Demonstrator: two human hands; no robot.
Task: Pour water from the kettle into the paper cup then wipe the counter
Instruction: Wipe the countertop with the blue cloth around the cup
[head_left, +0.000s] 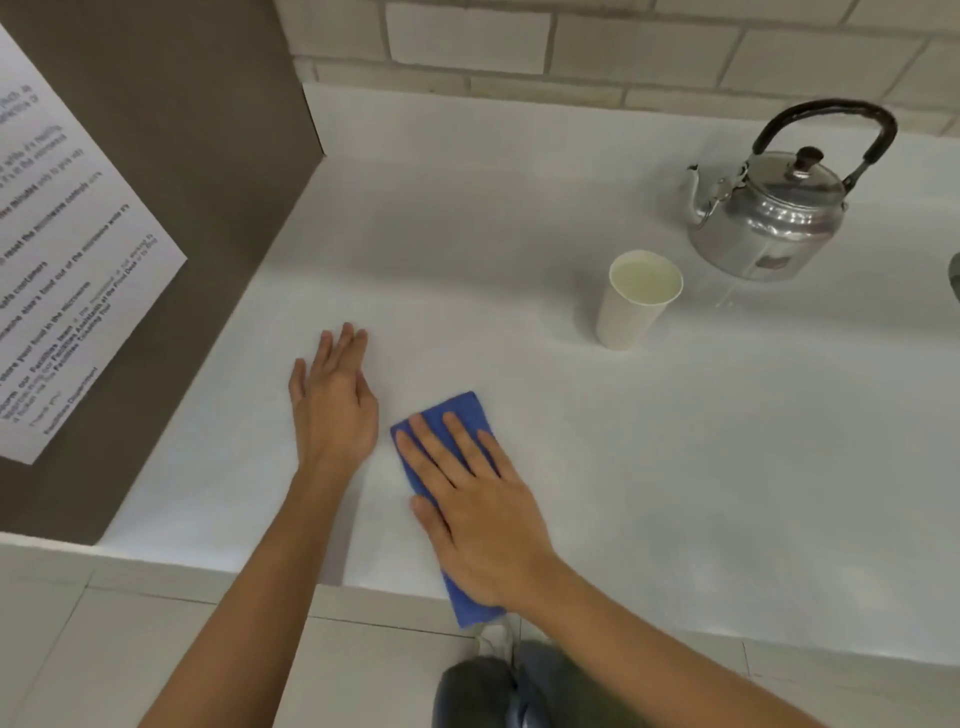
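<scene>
A metal kettle (769, 223) with a black handle stands at the back right of the white counter (519, 234). Just in front of it is a paper cup (636, 301), upright, with water in it. My right hand (478, 504) lies flat on a folded blue cloth (462, 410) near the counter's front edge, fingers spread over it; the cloth's near end hangs past the edge. My left hand (335, 400) rests flat on the counter just left of the cloth, holding nothing.
A brown side panel (171, 182) with a printed paper notice (62, 280) walls off the counter's left side. A tiled wall (571, 47) runs along the back. Below the front edge are the floor tiles and my shoes (498, 680). A dark object (955, 275) peeks in at the right edge.
</scene>
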